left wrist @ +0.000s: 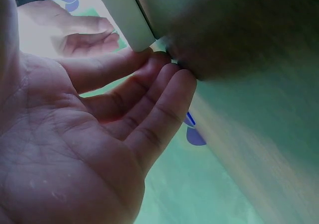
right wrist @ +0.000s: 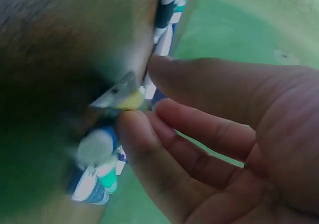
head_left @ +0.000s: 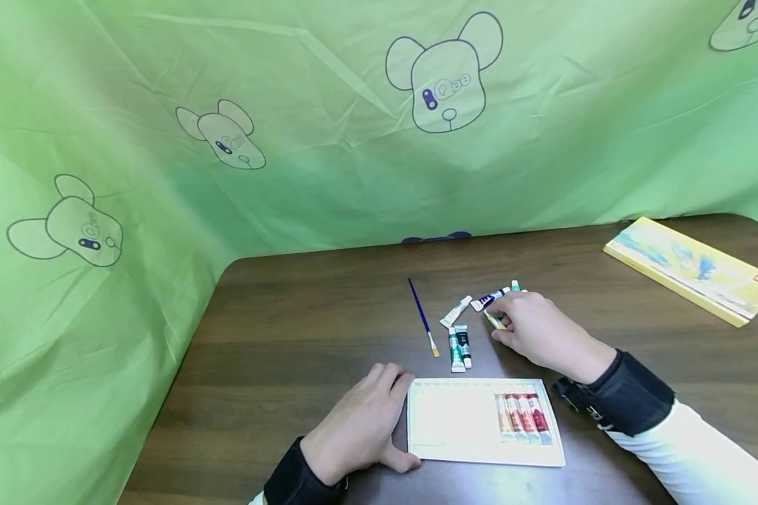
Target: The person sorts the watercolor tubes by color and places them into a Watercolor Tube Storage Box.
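My right hand [head_left: 537, 330] pinches a small yellow-marked paint tube [head_left: 495, 320] between thumb and fingers, low over the table. Its flat crimped end shows at the fingertips in the right wrist view. My left hand [head_left: 363, 421] lies at the left side of a shallow white tray [head_left: 451, 421], fingers near its far corner and thumb near its near corner. Red and orange paint tubes [head_left: 523, 419] show in a row at the tray's right. Beyond the tray lie a green tube [head_left: 457, 351], a black tube [head_left: 464, 345], a white tube [head_left: 456, 311] and a violet-blue tube [head_left: 488, 300].
A paintbrush [head_left: 420, 308] with a dark blue handle lies left of the loose tubes. At the far right sits a flat yellow box [head_left: 688, 270] with a painted cover. Green printed cloth [head_left: 328, 161] hangs behind the brown table [head_left: 278, 330].
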Motion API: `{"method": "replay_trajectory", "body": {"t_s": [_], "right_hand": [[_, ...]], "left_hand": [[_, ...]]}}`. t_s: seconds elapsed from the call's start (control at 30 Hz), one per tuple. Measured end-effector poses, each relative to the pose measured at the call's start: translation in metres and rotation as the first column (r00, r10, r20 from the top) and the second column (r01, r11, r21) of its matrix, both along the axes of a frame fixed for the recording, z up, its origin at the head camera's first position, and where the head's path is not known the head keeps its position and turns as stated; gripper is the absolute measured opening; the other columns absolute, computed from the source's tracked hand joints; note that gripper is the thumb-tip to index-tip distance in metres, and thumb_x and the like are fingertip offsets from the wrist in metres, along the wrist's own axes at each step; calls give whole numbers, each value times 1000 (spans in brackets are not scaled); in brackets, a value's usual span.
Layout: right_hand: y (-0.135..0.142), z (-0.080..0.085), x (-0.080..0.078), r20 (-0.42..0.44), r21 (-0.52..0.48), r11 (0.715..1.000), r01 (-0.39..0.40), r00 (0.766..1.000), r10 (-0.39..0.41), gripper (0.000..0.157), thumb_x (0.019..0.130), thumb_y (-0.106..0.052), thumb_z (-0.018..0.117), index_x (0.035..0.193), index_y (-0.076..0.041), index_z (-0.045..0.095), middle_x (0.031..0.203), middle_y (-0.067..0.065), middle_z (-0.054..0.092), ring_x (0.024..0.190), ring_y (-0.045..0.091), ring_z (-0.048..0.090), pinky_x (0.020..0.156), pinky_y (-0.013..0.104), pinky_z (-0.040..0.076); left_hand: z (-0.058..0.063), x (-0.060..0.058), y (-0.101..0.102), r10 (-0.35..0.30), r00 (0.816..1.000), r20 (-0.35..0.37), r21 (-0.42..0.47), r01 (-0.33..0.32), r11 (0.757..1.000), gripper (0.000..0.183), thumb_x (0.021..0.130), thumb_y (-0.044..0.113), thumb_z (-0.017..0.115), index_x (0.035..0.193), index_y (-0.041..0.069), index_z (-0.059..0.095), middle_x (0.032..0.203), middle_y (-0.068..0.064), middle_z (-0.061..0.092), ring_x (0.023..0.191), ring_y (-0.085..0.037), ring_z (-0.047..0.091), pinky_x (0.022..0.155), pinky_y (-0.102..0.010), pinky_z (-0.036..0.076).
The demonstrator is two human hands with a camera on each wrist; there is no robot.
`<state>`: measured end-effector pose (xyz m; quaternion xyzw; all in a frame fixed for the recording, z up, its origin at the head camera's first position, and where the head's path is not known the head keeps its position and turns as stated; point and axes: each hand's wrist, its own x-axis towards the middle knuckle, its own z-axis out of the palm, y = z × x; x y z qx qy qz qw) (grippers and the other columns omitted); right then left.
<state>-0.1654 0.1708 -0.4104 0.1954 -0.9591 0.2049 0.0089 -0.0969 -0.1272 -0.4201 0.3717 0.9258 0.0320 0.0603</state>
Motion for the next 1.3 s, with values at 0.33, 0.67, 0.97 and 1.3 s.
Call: {"method": "replay_trajectory", "body": {"t_s": [0.33,0.67,0.97,1.3], "right_hand": [[-1,1,4,-33,24,1000,-19,999,20,27,83,5,74,109,-3,79,96,8,78,80,18,67,66,38,56],[-1,-2,6,-109,4,999,-41,993,41,21,83,8,72,95,-8,78,86,2,73,73,15,61,62,35,51],[-3,-4,8,-68,44,999,3,998,0,22,86,3,78,106,-6,80,99,9,78,87,26,73,72,47,59],[-8,-2,8,-14,86,996,37,999,-36,18,87,-2,79,105,0,79,90,10,74,74,18,63,62,37,53]], "left_hand": [[2,0,0,-23,998,-62,26,24,999,98,64,63,91,136,4,60,128,-3,61,113,-15,53,103,-27,51],[-1,1,-1,-24,997,-77,29,27,999,97,63,62,92,135,4,61,126,-3,61,112,-15,54,102,-27,51],[0,1,-1,-14,999,-43,20,15,1000,99,65,63,91,138,4,60,129,-4,60,114,-16,53,103,-27,51],[0,1,-1,-14,999,-39,9,14,1000,100,66,64,90,139,3,59,130,-4,60,114,-16,53,104,-26,50]]}}
